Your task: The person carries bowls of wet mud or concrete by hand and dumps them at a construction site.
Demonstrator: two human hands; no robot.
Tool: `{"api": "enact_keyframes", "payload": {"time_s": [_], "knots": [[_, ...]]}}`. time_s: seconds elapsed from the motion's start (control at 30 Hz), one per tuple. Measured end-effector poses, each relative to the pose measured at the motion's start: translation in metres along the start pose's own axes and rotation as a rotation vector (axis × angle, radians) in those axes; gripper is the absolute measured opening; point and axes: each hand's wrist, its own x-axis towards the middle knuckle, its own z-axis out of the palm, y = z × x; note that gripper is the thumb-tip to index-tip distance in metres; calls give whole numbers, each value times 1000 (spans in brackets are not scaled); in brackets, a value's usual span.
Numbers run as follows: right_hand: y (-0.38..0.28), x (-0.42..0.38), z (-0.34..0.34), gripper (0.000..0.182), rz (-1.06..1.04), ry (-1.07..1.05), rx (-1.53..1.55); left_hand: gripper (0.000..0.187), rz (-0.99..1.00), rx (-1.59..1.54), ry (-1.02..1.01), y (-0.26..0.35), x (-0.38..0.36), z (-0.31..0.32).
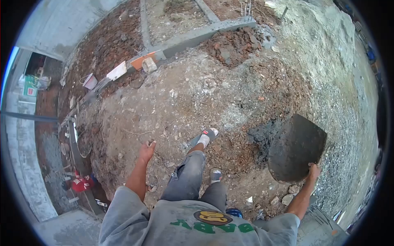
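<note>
My right hand [314, 171] grips the lower right edge of a dark, scoop-shaped pan [296, 149], which is straight along its upper edge and rounded at the lower left. A heap of wet grey mortar [262, 137] lies just left of the pan and is partly covered by it. Out to the left, my left hand [146, 151] hangs over the bare ground with nothing in it, thumb apart from the loosely bent fingers. My slippered feet [210, 133] stand on the dirt between the two hands.
Gravel [344, 164] slopes up on the right. A low concrete beam [193, 37] crosses the far side, with a soil pile [236, 45] before it. A white bucket [89, 81] and an orange board [143, 60] lie left. A person in red [82, 181] is at the lower left.
</note>
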Motion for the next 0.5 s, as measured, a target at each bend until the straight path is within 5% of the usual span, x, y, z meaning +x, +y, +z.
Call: {"api": "enact_keyframes", "payload": {"time_s": [0.17, 0.27, 0.33, 0.37, 0.43, 0.5], "knots": [[64, -36, -6, 18, -3, -305, -281, 47, -381, 415, 217, -177, -135, -82], [113, -47, -1, 16, 129, -367, -212, 53, -517, 635, 109, -189, -214, -101], [114, -70, -8, 9, 225, -495, -204, 55, -642, 433, 148, -191, -245, -99], [136, -70, -1, 6, 322, -492, 44, 57, -703, 264, 163, -192, -256, -96], [130, -104, -20, 12, 352, -675, 102, 57, -573, 73, 246, -215, -263, -80], [147, -93, 4, 15, 298, -711, -382, 56, -541, 37, 280, -248, -251, -58]]}}
